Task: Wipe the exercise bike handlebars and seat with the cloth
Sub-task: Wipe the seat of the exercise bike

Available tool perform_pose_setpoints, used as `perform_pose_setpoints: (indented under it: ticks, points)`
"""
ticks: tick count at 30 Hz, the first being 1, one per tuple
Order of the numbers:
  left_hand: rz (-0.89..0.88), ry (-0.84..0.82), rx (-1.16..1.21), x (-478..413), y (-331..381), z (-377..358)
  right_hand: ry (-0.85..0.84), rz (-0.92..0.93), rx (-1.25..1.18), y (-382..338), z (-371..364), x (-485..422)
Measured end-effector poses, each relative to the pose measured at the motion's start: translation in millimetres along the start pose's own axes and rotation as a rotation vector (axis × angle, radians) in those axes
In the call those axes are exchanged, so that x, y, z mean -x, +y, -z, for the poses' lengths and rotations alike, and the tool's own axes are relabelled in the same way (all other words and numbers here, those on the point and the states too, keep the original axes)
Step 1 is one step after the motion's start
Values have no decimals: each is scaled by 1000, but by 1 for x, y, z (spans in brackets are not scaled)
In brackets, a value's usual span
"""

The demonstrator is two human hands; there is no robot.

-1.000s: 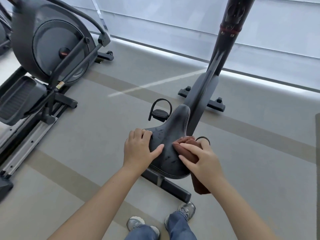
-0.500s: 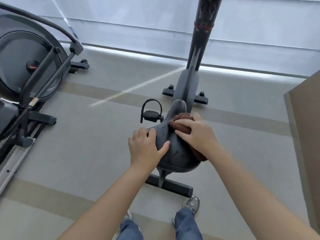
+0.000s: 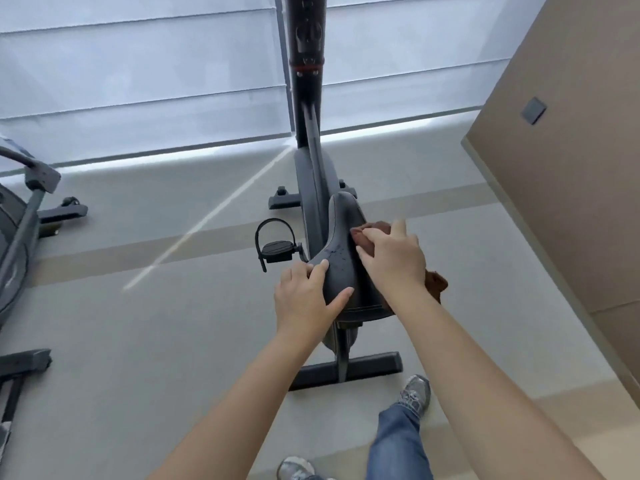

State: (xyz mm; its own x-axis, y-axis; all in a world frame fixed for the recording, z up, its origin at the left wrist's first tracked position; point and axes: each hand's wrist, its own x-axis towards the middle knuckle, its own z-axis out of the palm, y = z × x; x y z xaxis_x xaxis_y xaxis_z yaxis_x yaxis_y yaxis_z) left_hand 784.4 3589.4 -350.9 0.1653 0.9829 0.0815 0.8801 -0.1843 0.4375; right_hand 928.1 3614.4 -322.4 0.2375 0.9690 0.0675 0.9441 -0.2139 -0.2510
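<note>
The exercise bike's black seat (image 3: 341,251) is at the centre, narrow nose pointing away from me, with wet droplets on its top. My left hand (image 3: 306,299) grips the seat's rear left edge, thumb on top. My right hand (image 3: 393,259) presses a brown cloth (image 3: 436,282) against the seat's right side; cloth ends stick out in front of the fingers and behind the wrist. The bike's black post (image 3: 306,64) rises to the top edge. The handlebars are out of view.
A strapped pedal (image 3: 275,249) juts out left of the seat. The bike's rear foot bar (image 3: 367,370) lies by my shoes (image 3: 414,393). An elliptical machine (image 3: 20,216) stands at the left edge. A brown wall (image 3: 568,168) with a small dark plate closes the right side.
My right hand slid the cloth forward along the seat's right side toward the nose. My left hand kept its hold. The view swung right, bringing in the brown wall.
</note>
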Motion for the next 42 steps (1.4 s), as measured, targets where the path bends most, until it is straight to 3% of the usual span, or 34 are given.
perform_pose_setpoints:
  ticks: [6, 11, 17, 26, 34, 38, 42]
  points:
    - [-155, -31, -9, -16, -11, 10, 141, -52, -51, -6, -8, 68]
    - [-274, -22, -14, -29, -13, 16, 106, -42, 26, -16, -14, 10]
    - [-361, -57, -18, -36, -20, 17, -1, 64, -76, -32, -20, -74]
    - [-489, -205, 73, -51, -32, 28, 24, 115, -106, -1, -2, 22]
    - [-622, -268, 141, -69, -41, 24, 10, 4, -54, -30, -20, -77]
    - [-799, -294, 113, -90, -47, 22, -35, -48, -133, -13, -11, -43]
    - [-971, -427, 156, -121, -51, 26, 54, -215, -206, 7, -5, 1]
